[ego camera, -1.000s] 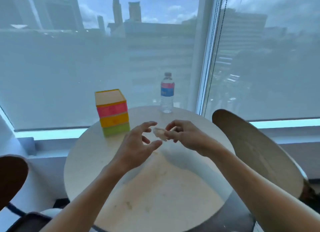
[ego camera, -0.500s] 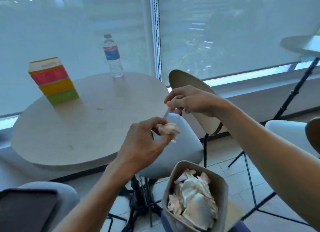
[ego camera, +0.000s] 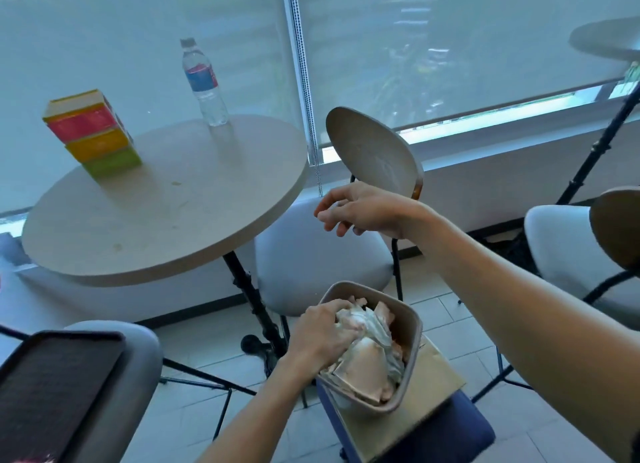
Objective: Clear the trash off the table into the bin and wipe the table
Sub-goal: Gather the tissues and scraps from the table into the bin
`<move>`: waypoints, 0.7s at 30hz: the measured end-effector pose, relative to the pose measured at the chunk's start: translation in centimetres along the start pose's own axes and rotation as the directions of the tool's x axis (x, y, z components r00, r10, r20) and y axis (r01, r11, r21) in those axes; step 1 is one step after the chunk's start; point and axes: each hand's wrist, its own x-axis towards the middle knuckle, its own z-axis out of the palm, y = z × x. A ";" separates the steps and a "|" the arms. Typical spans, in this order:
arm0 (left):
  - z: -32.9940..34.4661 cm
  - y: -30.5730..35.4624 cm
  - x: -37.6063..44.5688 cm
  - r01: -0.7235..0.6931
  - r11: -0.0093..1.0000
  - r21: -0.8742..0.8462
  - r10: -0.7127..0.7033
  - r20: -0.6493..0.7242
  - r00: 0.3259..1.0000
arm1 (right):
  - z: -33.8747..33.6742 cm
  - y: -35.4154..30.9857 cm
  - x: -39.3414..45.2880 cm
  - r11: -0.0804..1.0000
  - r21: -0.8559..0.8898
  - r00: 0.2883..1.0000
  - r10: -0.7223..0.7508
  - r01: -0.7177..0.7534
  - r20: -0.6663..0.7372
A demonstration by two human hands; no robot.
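Desk (ego camera: pixel 166 220), round and pale, carries only a striped box (ego camera: pixel 91 133) near its far left edge and a water bottle (ego camera: pixel 204 82) by the window; no loose trash shows on it, just a few faint spots, so the wiping looks like the part not yet done. A chair (ego camera: pixel 322 255) stands just beside the desk's right edge. The bin (ego camera: pixel 414 327) sits low on cardboard (ego camera: pixel 433 393) over a blue stool, near the desk and below its edge, probably so scraps can go straight down into it. It is heaped with crumpled tissue (ego camera: pixel 367 341), which is where the trash now lies. The left hand (ego camera: pixel 325 334) is down in the bin, fingers curled onto the heap, apparently pushing a scrap in; I cannot tell whether it grips one. The right hand (ego camera: pixel 360 210) hangs in the air beside the desk edge, fingers loosely curled, holding nothing I can make out.
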 end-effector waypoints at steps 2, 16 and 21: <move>0.2 0.0 -0.2 0.004 0.999 0.036 -0.004 0.019 1.000 | 0.5 -0.1 -0.2 1.000 -0.008 1.000 -0.003 0.003 0.014; -14.2 -2.1 -3.9 -0.120 0.973 -0.198 0.066 -0.260 0.963 | 5.1 -5.8 1.0 0.995 -0.002 0.995 -0.097 0.097 -0.019; -20.6 -5.7 -5.8 -0.167 0.972 -0.163 0.096 -0.373 0.923 | 8.6 -9.6 2.3 0.988 0.027 0.987 -0.151 0.153 -0.060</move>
